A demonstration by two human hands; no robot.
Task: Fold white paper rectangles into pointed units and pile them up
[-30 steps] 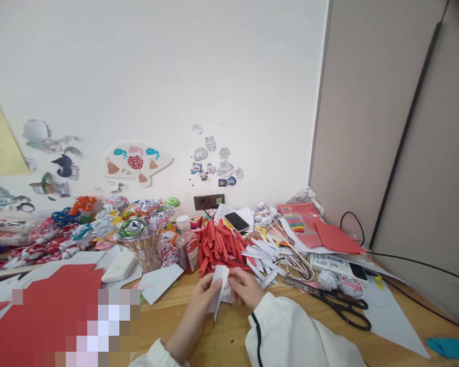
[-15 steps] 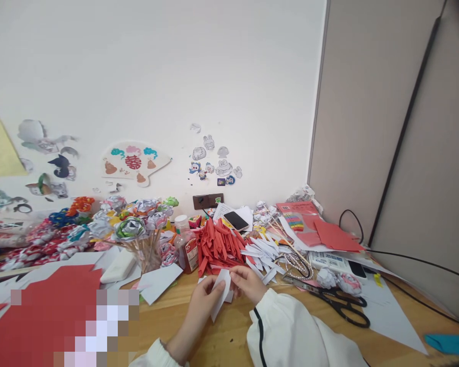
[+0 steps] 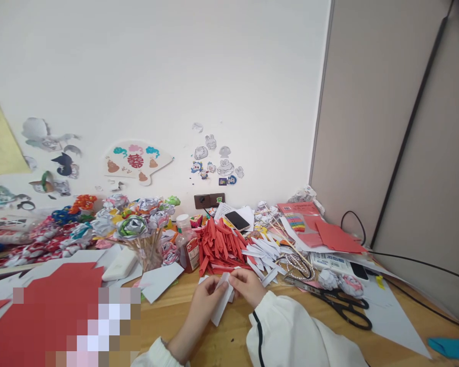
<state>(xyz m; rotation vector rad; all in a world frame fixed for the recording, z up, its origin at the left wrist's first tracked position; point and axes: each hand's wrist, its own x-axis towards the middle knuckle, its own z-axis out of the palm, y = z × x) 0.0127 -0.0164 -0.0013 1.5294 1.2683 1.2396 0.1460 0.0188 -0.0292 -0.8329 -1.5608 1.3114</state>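
A narrow folded strip of white paper [image 3: 222, 306] is held between both hands over the wooden table, slanting down to the left. My left hand [image 3: 206, 296] pinches it along its left side with the thumb on top. At the strip's upper end, my right hand [image 3: 247, 286] has its thumb and fingers closed on the paper. Just beyond the hands lies a heap of folded red paper strips [image 3: 224, 247]. Beside it spreads a pile of folded white paper strips [image 3: 262, 255]. Part of another white paper shows behind my hands.
Black-handled scissors [image 3: 338, 300] lie to the right. A bottle [image 3: 187, 247] stands left of the red heap, near paper flowers on sticks [image 3: 133, 228]. Red paper sheets [image 3: 61, 300] cover the left side. A phone [image 3: 237, 220] rests at the back, and cables [image 3: 416, 262] run along the right.
My right fingers have shifted slightly along the top of the paper strip, and they curl closer to it. Both hands stay in nearly the same place. The view has turned slightly.
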